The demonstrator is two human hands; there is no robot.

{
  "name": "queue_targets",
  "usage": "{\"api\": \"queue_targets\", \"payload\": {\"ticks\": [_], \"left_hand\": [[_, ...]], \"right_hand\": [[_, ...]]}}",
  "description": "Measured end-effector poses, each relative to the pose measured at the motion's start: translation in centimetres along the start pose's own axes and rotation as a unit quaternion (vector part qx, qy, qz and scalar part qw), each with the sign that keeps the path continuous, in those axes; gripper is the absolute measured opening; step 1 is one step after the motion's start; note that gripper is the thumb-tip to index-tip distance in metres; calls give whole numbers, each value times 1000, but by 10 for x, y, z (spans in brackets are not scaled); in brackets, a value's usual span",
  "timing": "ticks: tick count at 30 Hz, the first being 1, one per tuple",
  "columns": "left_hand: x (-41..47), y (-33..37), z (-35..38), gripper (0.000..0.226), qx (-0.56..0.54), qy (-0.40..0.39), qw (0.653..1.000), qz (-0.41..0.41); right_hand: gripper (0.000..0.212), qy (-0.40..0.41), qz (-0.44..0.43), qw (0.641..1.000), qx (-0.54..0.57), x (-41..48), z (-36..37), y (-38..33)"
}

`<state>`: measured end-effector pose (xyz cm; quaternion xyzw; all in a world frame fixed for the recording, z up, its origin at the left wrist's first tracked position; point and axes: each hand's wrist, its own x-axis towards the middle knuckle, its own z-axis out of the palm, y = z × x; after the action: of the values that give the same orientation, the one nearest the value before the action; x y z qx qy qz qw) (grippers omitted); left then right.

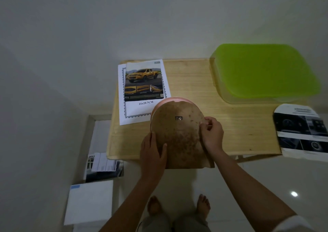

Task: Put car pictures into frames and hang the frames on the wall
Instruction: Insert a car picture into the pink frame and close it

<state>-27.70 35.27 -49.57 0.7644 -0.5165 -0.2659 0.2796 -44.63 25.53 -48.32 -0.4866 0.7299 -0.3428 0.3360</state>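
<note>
A pink frame lies face down on the wooden table, its arched brown backing board up, with a small metal hanger near the top. A strip of pink rim shows at the far edge. My left hand rests flat on the board's left edge. My right hand pinches something small at the board's right edge; what it is cannot be told. A yellow pickup truck picture lies on a white bordered sheet at the table's far left.
A green-lidded plastic box sits at the table's far right. A dark car brochure overhangs the right edge. On the floor to the left lie more printed papers and a white box. A plain wall rises behind the table.
</note>
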Motion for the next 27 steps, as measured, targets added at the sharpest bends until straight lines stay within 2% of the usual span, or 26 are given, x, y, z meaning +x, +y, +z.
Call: {"api": "queue_targets", "payload": {"ticks": [4, 9, 16, 23, 27], "left_hand": [[-4, -8, 3, 65, -21, -21, 999, 25], [-7, -15, 6, 65, -24, -24, 998, 44], [-2, -20, 6, 76, -6, -43, 998, 50], [9, -16, 5, 71, 23, -29, 999, 15], [13, -16, 5, 69, 48, -13, 999, 21]], "right_hand": [[25, -14, -38, 996, -76, 0, -3, -3], [35, -80, -76, 982, -155, 6, -6, 4], [54, -121, -88, 977, -151, -7, -6, 13], [58, -131, -90, 968, -196, -7, -8, 16], [57, -140, -98, 964, -205, -4, -3, 15]]}}
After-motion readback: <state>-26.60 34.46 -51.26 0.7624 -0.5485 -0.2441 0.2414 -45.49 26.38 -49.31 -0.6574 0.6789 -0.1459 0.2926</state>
